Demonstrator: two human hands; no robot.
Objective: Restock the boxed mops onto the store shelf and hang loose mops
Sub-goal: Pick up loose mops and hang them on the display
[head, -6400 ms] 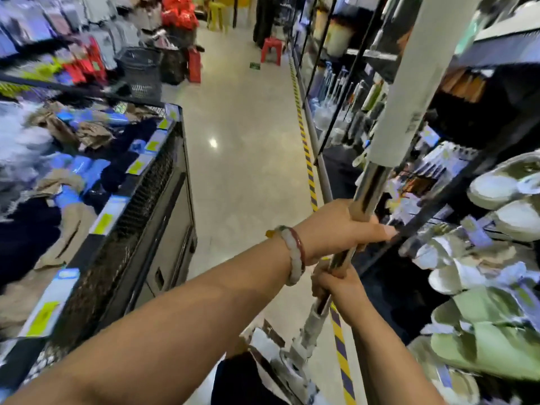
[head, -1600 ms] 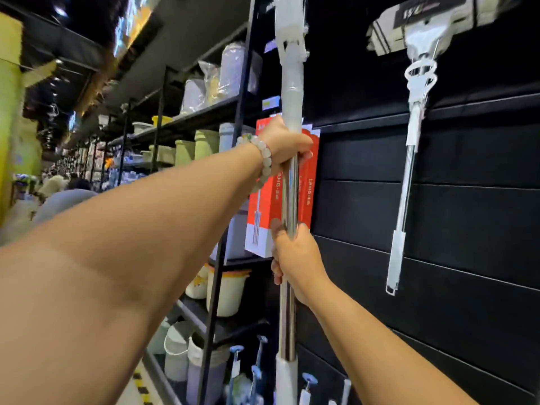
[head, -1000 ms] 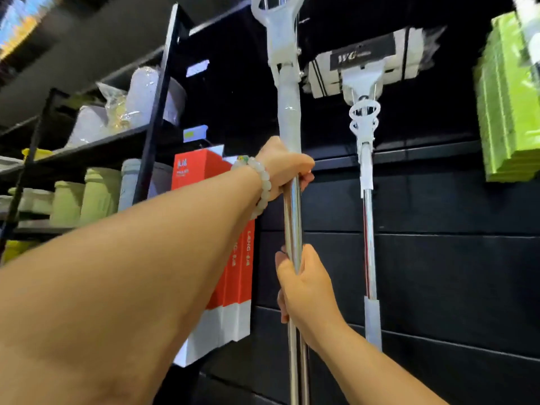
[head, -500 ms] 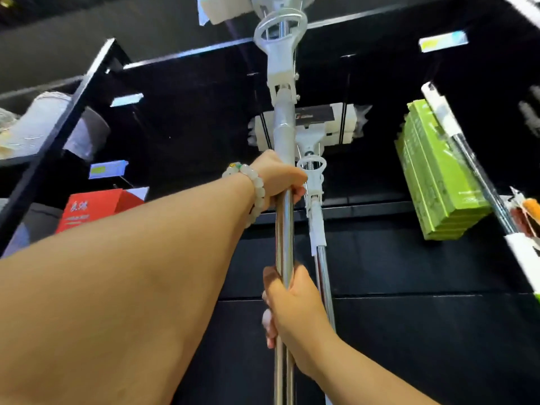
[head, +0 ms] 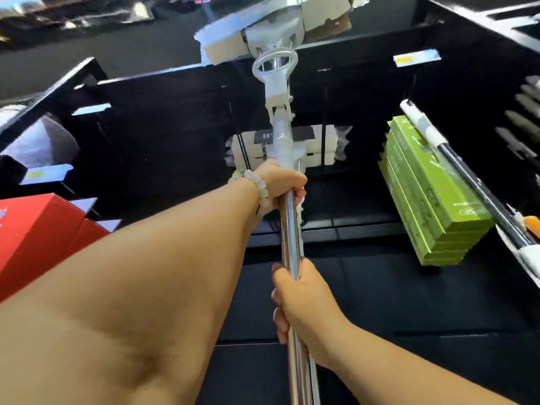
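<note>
Chrome-handled white sponge mop [head: 289, 229] is standing upright, left hand [head: 282, 182] and right hand [head: 304, 302] both gripping its pole; green boxes [head: 432, 197] are sitting at three o'clock, red boxes [head: 43, 229] at nine.

1. Loose mop [head: 289, 229]: shiny steel pole running upright through the frame's centre, white plastic collar and ring above, sponge head in torn cardboard at top centre, blurred.
2. Hung mop [head: 318, 143]: white head with dark label, mid-frame against the black wall panel, behind the loose mop's pole.
3. Green boxes [head: 432, 197]: stacked, right of centre.
4. Red boxes [head: 35, 229]: left edge.
</note>
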